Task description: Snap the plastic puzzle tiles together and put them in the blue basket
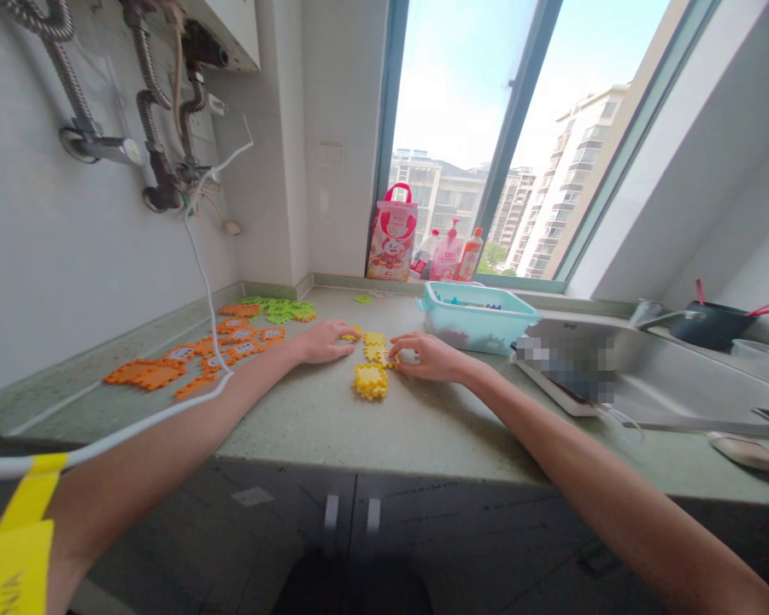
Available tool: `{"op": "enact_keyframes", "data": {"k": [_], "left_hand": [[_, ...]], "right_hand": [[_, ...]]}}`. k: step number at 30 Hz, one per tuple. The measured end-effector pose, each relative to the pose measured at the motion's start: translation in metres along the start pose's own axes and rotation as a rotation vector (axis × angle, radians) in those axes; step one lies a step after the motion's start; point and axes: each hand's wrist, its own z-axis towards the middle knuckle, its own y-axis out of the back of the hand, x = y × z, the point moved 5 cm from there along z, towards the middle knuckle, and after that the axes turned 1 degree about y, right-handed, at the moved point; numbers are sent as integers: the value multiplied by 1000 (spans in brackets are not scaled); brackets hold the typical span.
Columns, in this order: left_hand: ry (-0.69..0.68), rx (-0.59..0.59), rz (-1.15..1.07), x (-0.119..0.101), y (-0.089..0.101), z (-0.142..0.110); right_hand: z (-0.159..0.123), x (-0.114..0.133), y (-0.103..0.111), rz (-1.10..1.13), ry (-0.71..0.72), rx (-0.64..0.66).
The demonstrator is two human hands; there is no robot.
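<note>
My left hand (328,342) rests low over the counter, fingers stretched out and thumb apart. Its fingertips touch or cover a small yellow piece (357,330), partly hidden. Opposite it, my right hand (426,355) has bent fingers closed on a yellow interlocking piece with a white printed face (390,359). Between the hands lie flat yellow interlocking pieces (374,340) with toothed edges, touching the one in my right hand. Nearer to me is a small stack of yellow pieces (370,381).
Orange pieces (150,372) and green pieces (280,309) cover the left counter. A white cable (198,256) hangs across my left arm. A turquoise basin (480,320) stands behind my right hand. Farther right are a pixelated device (564,367) and a sink (672,376).
</note>
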Motion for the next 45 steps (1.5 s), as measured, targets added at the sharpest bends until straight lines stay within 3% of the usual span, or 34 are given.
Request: {"op": "enact_keyframes", "data": {"k": [6, 10, 13, 19, 24, 28, 36, 39, 42, 45], "left_hand": [[127, -91, 94, 11, 6, 1], [237, -70, 134, 18, 5, 2], [247, -71, 128, 19, 4, 4], [214, -133, 100, 10, 3, 5], [8, -293, 11, -12, 5, 9], [-115, -349, -5, -26, 3, 10], [-39, -352, -127, -18, -1, 20], [-25, -264, -133, -13, -9, 32], [-22, -162, -162, -11, -17, 37], [-43, -148, -185, -14, -21, 35]], "right_hand": [[-5, -19, 3, 16, -176, -12], [-2, -18, 8, -43, -161, -190], [4, -15, 5, -33, -147, -308], [17, -7, -23, 8, -50, -69], [15, -7, -13, -23, -103, -42], [15, -10, -7, -3, -159, -2], [20, -10, -10, -5, -224, 0], [15, -7, -6, -68, -183, -28], [8, -5, 5, -132, -141, -99], [3, -6, 20, -139, -107, -231]]}}
